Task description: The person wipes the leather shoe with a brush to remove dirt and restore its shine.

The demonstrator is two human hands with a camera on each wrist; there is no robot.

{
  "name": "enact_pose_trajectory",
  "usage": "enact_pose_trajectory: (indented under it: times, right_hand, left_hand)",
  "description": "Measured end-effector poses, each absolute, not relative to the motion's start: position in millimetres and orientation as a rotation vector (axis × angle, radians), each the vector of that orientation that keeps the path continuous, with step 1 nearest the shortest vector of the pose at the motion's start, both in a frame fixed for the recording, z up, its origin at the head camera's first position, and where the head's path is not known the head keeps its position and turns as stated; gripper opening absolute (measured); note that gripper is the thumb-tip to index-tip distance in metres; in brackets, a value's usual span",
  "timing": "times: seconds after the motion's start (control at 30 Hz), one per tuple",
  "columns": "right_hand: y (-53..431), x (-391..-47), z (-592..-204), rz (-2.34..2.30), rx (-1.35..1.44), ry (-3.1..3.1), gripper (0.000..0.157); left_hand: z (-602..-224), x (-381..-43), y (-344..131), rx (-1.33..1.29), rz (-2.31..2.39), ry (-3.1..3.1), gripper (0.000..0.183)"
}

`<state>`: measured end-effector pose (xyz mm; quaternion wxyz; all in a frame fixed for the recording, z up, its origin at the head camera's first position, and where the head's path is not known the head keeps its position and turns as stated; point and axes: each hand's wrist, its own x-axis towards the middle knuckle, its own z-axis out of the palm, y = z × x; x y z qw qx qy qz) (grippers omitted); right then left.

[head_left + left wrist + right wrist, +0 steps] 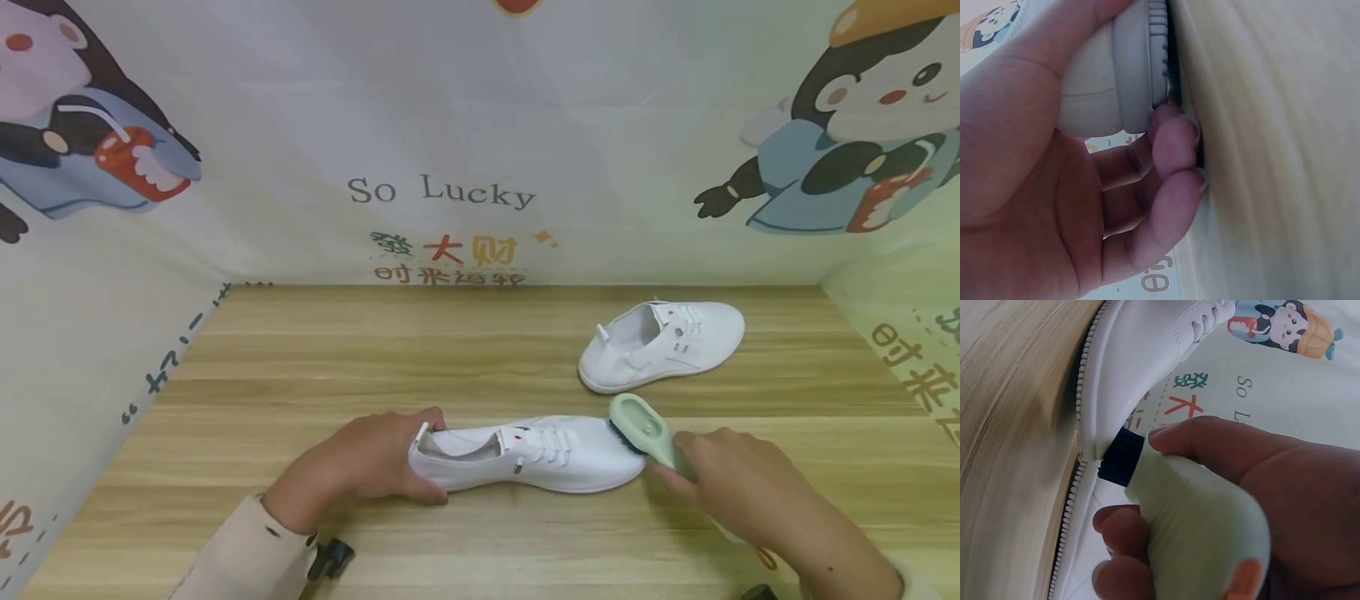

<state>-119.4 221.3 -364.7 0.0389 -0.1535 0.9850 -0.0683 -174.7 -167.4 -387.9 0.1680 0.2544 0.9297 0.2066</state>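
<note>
A white lace-up shoe [585, 462] lies on its sole with its toe pointing right. At its heel, my left hand [375, 458] grips the shoe, thumb on the near side and fingers on the far side; the left wrist view shows the heel's ridged sole [1159, 56] close to the tabletop. My right hand [738, 475] holds a pale green brush [645, 429] by its handle. The brush's dark bristles [1121, 457] touch the toe of the shoe in the right wrist view. A second white shoe [667, 346] sits farther back, toe to the right.
The wood-grain tabletop [315, 350] lies under both shoes. A printed cloth [450, 100] with cartoon figures and lettering rises at the back and along both sides. Small black devices [330, 560] show by the wrists.
</note>
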Motion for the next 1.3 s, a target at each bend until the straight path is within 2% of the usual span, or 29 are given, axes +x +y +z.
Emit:
enact_pose_trajectory:
  times: [0.57,0.9,1.3]
  right_hand:
    - [228,-115,-357,-0.249,-0.487,2.906,0.032]
    - [219,-112,-358,-0.369,-0.697,2.861,0.027]
    - [213,-114,-361,-0.306,-0.596,2.984,0.026]
  left_hand:
    - [-389,-176,-168,0.720,0.588,2.646,0.055]
    - [-389,-177,-168,0.715,0.602,2.640,0.055]
    - [-389,-177,-168,0.760,0.520,2.694,0.056]
